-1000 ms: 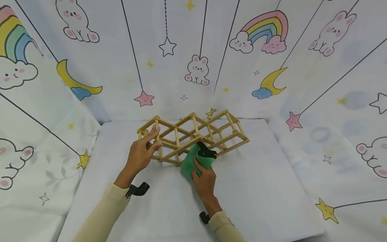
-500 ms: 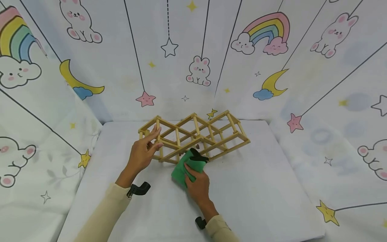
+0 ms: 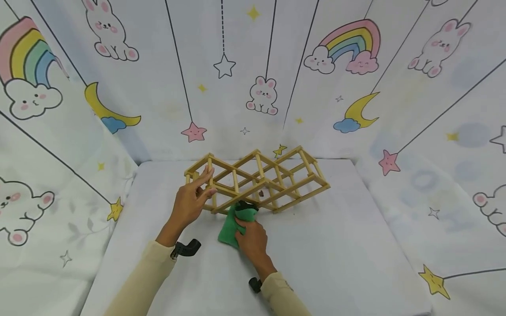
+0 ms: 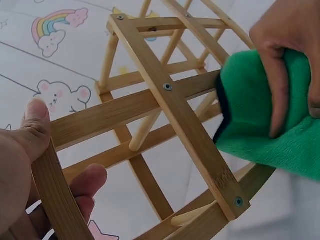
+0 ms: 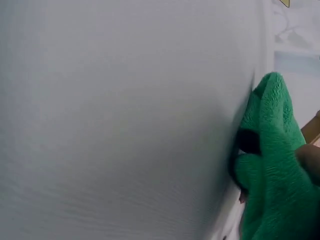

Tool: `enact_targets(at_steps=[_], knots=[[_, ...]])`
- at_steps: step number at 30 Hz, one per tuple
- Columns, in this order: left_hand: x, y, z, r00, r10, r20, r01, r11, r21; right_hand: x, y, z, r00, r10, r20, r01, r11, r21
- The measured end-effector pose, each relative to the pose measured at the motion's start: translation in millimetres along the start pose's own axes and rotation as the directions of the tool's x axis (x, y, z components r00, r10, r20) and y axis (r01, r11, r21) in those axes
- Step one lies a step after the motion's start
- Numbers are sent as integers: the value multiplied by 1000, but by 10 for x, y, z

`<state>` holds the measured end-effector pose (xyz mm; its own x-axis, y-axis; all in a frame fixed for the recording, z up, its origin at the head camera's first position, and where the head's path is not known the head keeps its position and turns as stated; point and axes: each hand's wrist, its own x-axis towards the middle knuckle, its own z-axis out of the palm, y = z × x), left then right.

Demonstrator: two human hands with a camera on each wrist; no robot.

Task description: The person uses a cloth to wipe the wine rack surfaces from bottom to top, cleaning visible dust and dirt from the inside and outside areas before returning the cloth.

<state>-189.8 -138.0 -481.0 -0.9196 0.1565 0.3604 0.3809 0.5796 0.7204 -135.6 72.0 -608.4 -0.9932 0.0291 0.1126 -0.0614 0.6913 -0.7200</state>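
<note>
A wooden lattice rack (image 3: 261, 181), like a folding wine rack, stands at the far side of the white table. My left hand (image 3: 189, 205) grips its left end; in the left wrist view the thumb (image 4: 36, 120) and fingers lie on either side of a slat. A green cloth (image 3: 228, 230) with a black edge is bunched in my right hand (image 3: 254, 240), at the lower front slats. The left wrist view has the cloth (image 4: 245, 100) up against the rack's bars. Green folds of cloth (image 5: 272, 170) hide most of the right hand in the right wrist view.
White fabric walls (image 3: 237, 101) printed with rabbits, stars and rainbows rise behind and beside the table (image 3: 340, 245). A small brown spot (image 3: 261, 193) shows through the rack's bars. Each wrist carries a black camera mount (image 3: 187, 248).
My right hand has moved left along the rack's front with the cloth, slightly toward me. The left hand keeps its grip on the rack's end. The head view has shifted slightly.
</note>
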Motion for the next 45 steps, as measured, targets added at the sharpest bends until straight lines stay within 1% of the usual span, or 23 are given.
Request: enact_targets(at_steps=[3,6,10,13,15,16,17,18,20,22,23,24,25,27,30,32,34,38,39,40,41,42,45], knots=[[-2,-3,-2,1000,5,-14,-5,1000,2,0,-2,20,997,-81,12,79,990,120],[12,-11,-2,1000,12,-23,-12,1000,5,35,-1,96,992,-116,47,105,977,188],[41,-19,11,1000,19,-2,-19,1000,5,34,107,37,997,-40,71,34,996,81],[53,-28,8,1000,18,7,-18,1000,13,-44,253,-113,998,-53,33,51,997,63],[70,-37,-2,1000,17,4,-17,1000,20,-101,352,-229,989,-132,-62,139,982,130],[81,-41,-12,1000,17,0,-17,1000,21,-115,394,-286,973,-181,-140,203,966,162],[92,-49,-23,1000,18,-6,-18,1000,21,-120,432,-347,943,-234,-235,278,944,177],[104,-55,-33,1000,17,-8,-17,1000,22,-111,468,-407,901,-274,-336,347,921,178],[125,-68,-52,1000,11,-2,-11,1000,18,-53,512,-540,788,-319,-527,447,885,131],[132,-80,-71,1000,3,10,-3,1000,10,51,540,-657,685,-303,-663,472,877,87],[131,-85,-78,1000,-5,20,5,1000,7,108,554,-703,654,-278,-703,462,883,81],[128,-88,-85,999,-10,31,10,1000,6,162,571,-733,640,-251,-726,452,887,91],[124,-91,-89,999,-16,42,15,1000,4,208,588,-749,641,-222,-735,433,895,108],[116,-93,-93,997,-25,68,25,1000,-1,270,624,-731,681,-162,-714,383,910,159],[118,-87,-85,994,-35,104,34,999,8,261,667,-625,790,-107,-603,274,942,192],[115,-88,-91,992,-45,121,43,999,17,213,667,-529,839,-99,-535,229,956,181],[120,-89,-100,990,-48,131,44,999,29,177,650,-468,835,-105,-540,234,956,176],[130,-95,-145,989,-59,136,57,998,23,226,571,-474,739,-104,-666,316,926,206],[138,-91,-144,988,-62,141,60,998,19,249,563,-491,726,-92,-682,328,918,225],[145,-88,-144,987,-67,145,65,998,15,264,557,-500,729,-78,-680,322,916,240],[148,-86,-143,986,-72,147,72,997,11,272,553,-495,749,-67,-659,303,920,251],[151,-84,-139,986,-76,148,75,997,10,269,557,-470,783,-56,-619,273,926,262],[165,-84,-122,987,-72,147,71,997,10,199,559,-338,908,-27,-419,149,954,261]])
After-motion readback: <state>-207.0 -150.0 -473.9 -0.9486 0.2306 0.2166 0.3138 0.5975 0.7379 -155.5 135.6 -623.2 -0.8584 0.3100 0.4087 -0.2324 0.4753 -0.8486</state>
